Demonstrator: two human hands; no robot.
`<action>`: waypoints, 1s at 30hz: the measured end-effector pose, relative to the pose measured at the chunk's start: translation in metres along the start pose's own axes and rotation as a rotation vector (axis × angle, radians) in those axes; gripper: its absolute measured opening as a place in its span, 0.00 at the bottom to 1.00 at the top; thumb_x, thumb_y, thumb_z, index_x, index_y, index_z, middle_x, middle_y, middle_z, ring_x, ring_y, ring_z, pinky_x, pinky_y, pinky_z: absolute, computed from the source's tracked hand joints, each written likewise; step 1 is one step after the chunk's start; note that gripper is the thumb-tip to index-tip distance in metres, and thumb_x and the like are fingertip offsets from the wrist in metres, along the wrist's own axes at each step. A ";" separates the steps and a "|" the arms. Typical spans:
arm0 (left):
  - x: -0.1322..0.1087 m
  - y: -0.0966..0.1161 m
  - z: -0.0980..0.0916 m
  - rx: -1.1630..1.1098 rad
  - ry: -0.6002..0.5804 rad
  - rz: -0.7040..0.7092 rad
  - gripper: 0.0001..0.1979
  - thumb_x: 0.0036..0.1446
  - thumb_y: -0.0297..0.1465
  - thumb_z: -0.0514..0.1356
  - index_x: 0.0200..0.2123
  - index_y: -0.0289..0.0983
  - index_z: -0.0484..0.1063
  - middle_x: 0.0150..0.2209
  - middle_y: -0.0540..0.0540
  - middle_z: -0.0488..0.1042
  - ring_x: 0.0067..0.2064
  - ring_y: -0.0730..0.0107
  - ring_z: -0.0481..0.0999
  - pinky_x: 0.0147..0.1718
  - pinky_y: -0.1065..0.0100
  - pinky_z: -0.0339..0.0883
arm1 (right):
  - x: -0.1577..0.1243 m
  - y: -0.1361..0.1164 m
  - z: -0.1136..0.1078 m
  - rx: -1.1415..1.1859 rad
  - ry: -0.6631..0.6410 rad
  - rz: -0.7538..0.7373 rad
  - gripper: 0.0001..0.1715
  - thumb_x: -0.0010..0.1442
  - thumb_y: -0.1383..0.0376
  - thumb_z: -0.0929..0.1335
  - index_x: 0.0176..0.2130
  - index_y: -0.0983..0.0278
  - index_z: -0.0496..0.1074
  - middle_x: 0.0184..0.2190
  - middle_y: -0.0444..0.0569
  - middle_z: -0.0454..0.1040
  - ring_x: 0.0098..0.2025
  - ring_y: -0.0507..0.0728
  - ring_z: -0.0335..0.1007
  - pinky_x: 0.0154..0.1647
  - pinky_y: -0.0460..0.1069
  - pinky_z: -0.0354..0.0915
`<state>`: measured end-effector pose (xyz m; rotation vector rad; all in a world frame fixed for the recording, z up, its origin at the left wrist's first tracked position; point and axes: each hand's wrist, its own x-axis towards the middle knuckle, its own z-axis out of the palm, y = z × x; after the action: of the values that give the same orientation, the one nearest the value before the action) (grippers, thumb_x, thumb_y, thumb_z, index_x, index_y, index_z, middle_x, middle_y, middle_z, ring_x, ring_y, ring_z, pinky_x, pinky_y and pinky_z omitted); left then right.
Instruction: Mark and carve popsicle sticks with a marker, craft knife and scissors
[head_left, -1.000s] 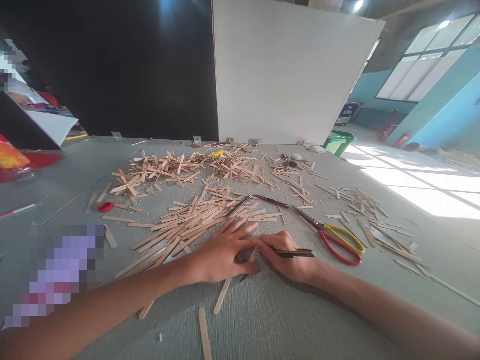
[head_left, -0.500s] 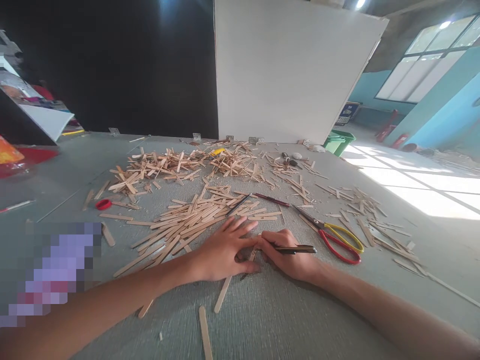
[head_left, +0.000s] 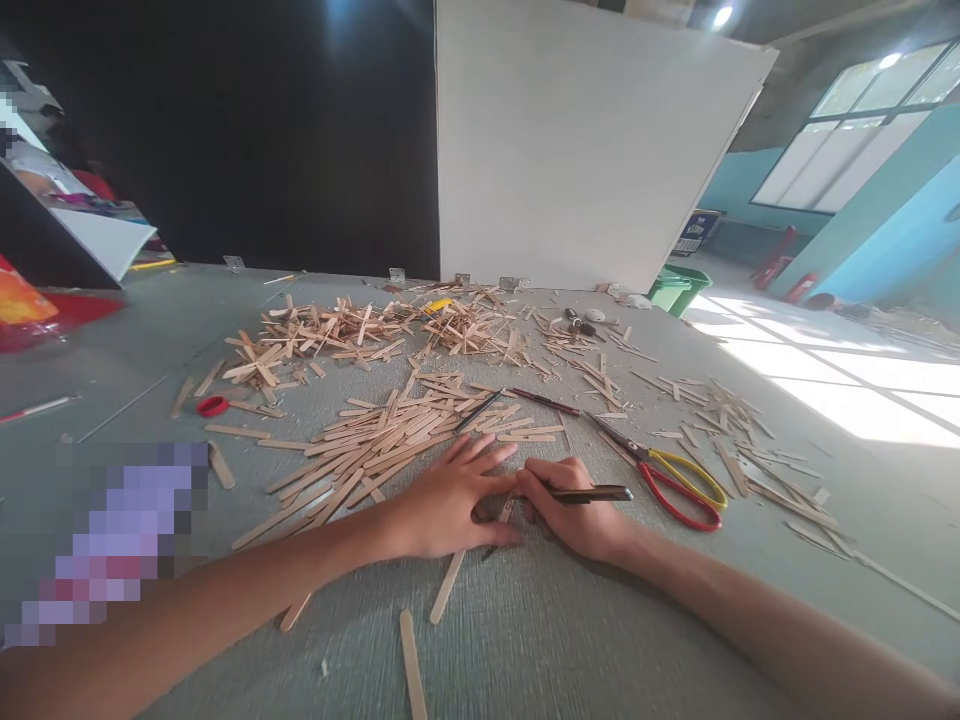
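Note:
My right hand (head_left: 574,510) is closed around a dark pen (head_left: 596,494), its tip end hidden by my fingers. My left hand (head_left: 450,495) lies on the tabletop with the outer fingers spread. Between its index finger and thumb, a short wooden craft stick (head_left: 507,510) with dark marks on it is pinned down, partly covered. The right fingertips meet the left index finger above this stick. Another craft stick (head_left: 448,588) pokes out below the left palm, and one more (head_left: 412,665) lies nearer to me. Beyond the left fingers spreads a pile of craft sticks (head_left: 390,430).
Scissors (head_left: 675,485) with red and yellow handles lie right of my right hand. Two more pens (head_left: 544,401) (head_left: 478,410) rest ahead. Farther back are heaps of sticks (head_left: 322,335), keys (head_left: 579,322) and a red ring (head_left: 212,406). Black and white panels (head_left: 555,150) stand behind.
The view has shifted very slightly. Both hands, the pen and the pinned stick stay in nearly the same place.

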<state>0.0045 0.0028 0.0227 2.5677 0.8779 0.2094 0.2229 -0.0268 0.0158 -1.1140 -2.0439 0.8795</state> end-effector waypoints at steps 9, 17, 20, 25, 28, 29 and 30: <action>-0.002 -0.001 0.000 0.005 0.032 0.038 0.31 0.63 0.54 0.63 0.66 0.55 0.67 0.76 0.48 0.52 0.76 0.41 0.48 0.71 0.36 0.42 | 0.000 0.001 -0.001 0.027 -0.034 0.020 0.23 0.75 0.58 0.60 0.27 0.60 0.63 0.18 0.40 0.70 0.16 0.49 0.63 0.22 0.45 0.59; -0.004 -0.010 0.003 0.189 0.163 0.079 0.20 0.73 0.27 0.52 0.65 0.40 0.69 0.67 0.42 0.70 0.69 0.54 0.66 0.67 0.51 0.60 | -0.005 0.011 0.001 0.049 0.161 0.029 0.27 0.76 0.53 0.60 0.26 0.59 0.62 0.17 0.42 0.69 0.15 0.50 0.63 0.19 0.45 0.58; -0.004 -0.003 -0.003 0.252 0.207 0.039 0.12 0.71 0.25 0.54 0.48 0.36 0.78 0.51 0.39 0.81 0.56 0.52 0.78 0.57 0.52 0.70 | -0.005 0.013 0.002 0.050 0.203 0.046 0.28 0.76 0.51 0.60 0.26 0.59 0.62 0.18 0.43 0.70 0.16 0.50 0.64 0.20 0.45 0.60; -0.006 0.020 -0.018 0.232 0.127 0.000 0.11 0.67 0.27 0.61 0.29 0.37 0.74 0.35 0.44 0.77 0.42 0.56 0.78 0.44 0.56 0.72 | -0.004 0.015 0.002 0.057 0.231 0.060 0.27 0.76 0.51 0.60 0.27 0.60 0.63 0.17 0.42 0.69 0.16 0.50 0.64 0.19 0.45 0.60; -0.005 0.023 -0.025 0.059 0.107 -0.030 0.12 0.64 0.29 0.63 0.26 0.38 0.73 0.32 0.47 0.75 0.40 0.59 0.77 0.43 0.59 0.71 | -0.004 0.015 0.001 0.046 0.218 0.055 0.26 0.76 0.53 0.60 0.27 0.60 0.64 0.18 0.42 0.70 0.16 0.50 0.64 0.19 0.45 0.59; -0.004 0.021 -0.027 0.006 0.112 -0.028 0.09 0.64 0.29 0.63 0.29 0.38 0.75 0.33 0.47 0.76 0.41 0.59 0.78 0.44 0.59 0.72 | -0.004 0.015 0.001 0.041 0.211 0.050 0.26 0.76 0.53 0.60 0.27 0.60 0.64 0.18 0.42 0.70 0.16 0.50 0.64 0.19 0.45 0.59; -0.003 0.016 -0.027 -0.031 0.118 -0.016 0.04 0.64 0.29 0.63 0.34 0.38 0.77 0.37 0.47 0.78 0.44 0.58 0.78 0.47 0.58 0.72 | -0.004 0.014 0.001 0.037 0.204 0.043 0.26 0.76 0.54 0.60 0.27 0.60 0.64 0.18 0.42 0.70 0.16 0.50 0.64 0.19 0.45 0.58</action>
<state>0.0038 -0.0017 0.0543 2.5404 0.9301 0.3692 0.2303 -0.0245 0.0035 -1.1804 -1.8368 0.7875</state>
